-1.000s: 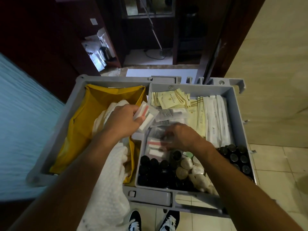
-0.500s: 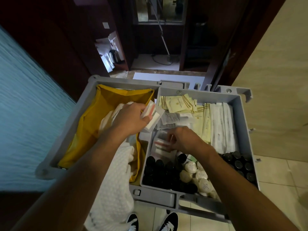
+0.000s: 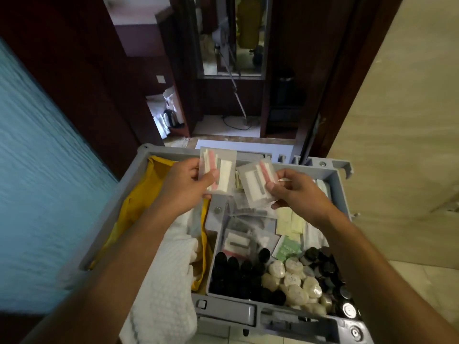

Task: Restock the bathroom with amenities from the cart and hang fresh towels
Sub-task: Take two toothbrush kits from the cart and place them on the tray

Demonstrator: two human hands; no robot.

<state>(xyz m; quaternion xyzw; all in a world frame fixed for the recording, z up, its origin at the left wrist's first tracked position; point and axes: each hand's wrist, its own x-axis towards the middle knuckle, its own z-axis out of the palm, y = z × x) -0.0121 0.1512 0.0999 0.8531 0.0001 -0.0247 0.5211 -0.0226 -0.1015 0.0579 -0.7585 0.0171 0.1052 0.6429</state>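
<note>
Above the grey cart, each hand pinches a clear dental-kit packet holding a white tube and pink strip: left hand grips one packet, right hand the other. Below lie soaps, black-capped bottles, white towel, yellow bag. Dark wooden doorway beyond.

Dim indoor light, soft motion blur, wide-angle bending at edges.
</note>
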